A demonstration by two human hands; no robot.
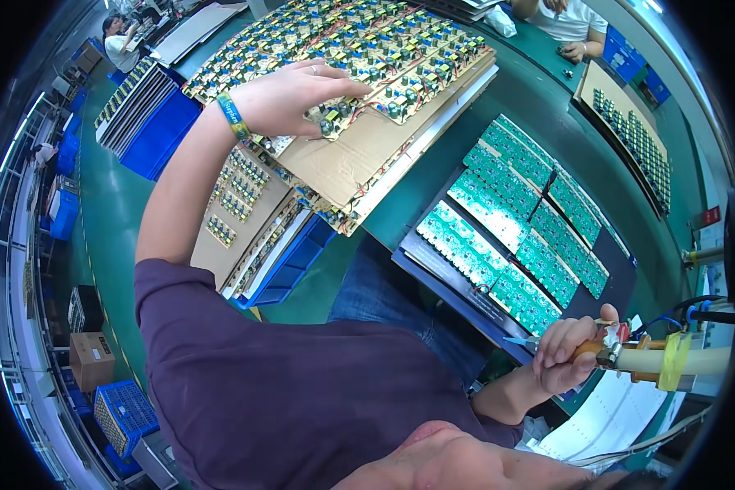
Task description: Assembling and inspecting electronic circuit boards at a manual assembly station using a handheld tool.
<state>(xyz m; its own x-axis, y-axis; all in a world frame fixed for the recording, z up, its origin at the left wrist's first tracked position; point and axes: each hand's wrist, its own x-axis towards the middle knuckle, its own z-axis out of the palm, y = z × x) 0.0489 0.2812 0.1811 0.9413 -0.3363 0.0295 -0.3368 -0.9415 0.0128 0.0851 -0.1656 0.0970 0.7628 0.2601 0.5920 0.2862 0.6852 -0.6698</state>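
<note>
My left hand (pixel 298 98) lies over a panel of small circuit boards (pixel 400 98) crowded with components, its thumb and fingers spread around one near corner. The panel rests among similar ones on a brown cardboard sheet (pixel 327 167), at the top of a stack. At lower right, my right hand (pixel 565 351) is closed around a hose-fed dispensing nozzle (pixel 586 351) with an orange-brown body; its pale pointed tip (pixel 518 341) sticks out to the left. Beyond that tip lie several green circuit panels (pixel 506 196), component side hidden, on a dark tray (pixel 604 273).
A thick cream hose (pixel 674 359) wrapped with yellow tape runs off right. Blue crates (pixel 151 122) with stacked boards stand at left. Another board-covered sheet (pixel 621 106) leans at far right. Across the green table (pixel 531 73) sits a person in white (pixel 576 24).
</note>
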